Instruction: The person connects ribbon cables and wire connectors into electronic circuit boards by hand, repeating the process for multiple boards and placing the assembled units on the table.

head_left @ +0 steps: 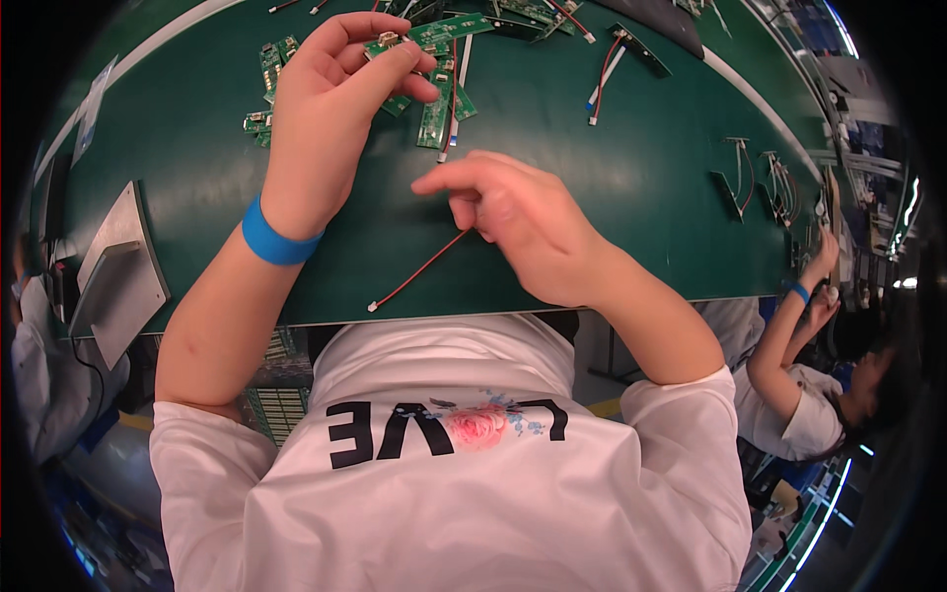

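Up at the far side of the table, my left hand (335,94) is closed on a narrow green circuit board (456,30), pinched between thumb and fingers. Below it lie several more green boards (434,120), some with cables. My right hand (538,227) is nearer to me, its index finger pointing left and the others curled in. From under those curled fingers a thin red wire cable (422,269) runs down left to a small white connector (373,307) near the table's front edge. The cable's other end is hidden by the hand.
The green table (631,217) bears boards with cables (636,51) at the far right and several more assemblies (738,187) by its right edge. A bent metal stand (123,261) is at the left. A co-worker's hand (825,259) reaches in at the right.
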A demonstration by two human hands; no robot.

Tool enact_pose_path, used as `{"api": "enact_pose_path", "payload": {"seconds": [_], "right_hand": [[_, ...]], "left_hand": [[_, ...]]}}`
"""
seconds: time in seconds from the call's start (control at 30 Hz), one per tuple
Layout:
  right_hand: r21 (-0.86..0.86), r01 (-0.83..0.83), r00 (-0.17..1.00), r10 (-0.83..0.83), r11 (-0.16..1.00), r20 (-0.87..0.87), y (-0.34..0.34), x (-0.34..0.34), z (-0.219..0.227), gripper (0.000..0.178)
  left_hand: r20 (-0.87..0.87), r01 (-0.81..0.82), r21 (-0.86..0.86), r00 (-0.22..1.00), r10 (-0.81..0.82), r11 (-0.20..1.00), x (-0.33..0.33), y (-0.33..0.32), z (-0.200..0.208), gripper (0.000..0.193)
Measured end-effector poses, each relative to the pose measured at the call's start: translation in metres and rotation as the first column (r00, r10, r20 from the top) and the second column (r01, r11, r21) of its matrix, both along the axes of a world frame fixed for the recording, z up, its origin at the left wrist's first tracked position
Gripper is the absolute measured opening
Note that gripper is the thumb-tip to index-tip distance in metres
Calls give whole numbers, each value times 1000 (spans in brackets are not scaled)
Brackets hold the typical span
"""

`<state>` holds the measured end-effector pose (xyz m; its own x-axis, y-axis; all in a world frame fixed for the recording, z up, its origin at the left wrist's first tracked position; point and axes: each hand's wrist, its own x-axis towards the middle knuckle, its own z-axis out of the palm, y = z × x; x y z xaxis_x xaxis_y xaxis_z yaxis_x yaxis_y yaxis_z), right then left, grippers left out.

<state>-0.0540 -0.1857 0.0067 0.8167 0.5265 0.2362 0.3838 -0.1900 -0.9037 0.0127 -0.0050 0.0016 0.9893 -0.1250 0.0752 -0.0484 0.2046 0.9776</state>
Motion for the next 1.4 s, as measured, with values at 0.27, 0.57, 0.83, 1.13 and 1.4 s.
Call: {"api": "enact_pose_path", "payload": {"seconds": [0.27,0.57,0.83,1.13,1.4], "right_hand": [[343,47,860,136,938,-492,-16,27,9,26],[79,278,925,-289,957,247,-40,45,15,3],[-3,302,941,-297,953,162,-44,35,19,14],[3,316,917,-307,949,256,-46,38,15,13],[28,213,977,-214,977,17,-46,36,19,4]], "left_hand": [[-14,86,-39,996,-86,996,-4,0,7,28],[-17,226,-65,974,-227,972,-25,-11,14,24],[-95,289,-111,949,-300,951,-25,-16,13,26],[-145,284,-31,947,-285,958,-24,-19,12,27],[-147,135,3,980,-133,991,-21,-10,10,31]]}}
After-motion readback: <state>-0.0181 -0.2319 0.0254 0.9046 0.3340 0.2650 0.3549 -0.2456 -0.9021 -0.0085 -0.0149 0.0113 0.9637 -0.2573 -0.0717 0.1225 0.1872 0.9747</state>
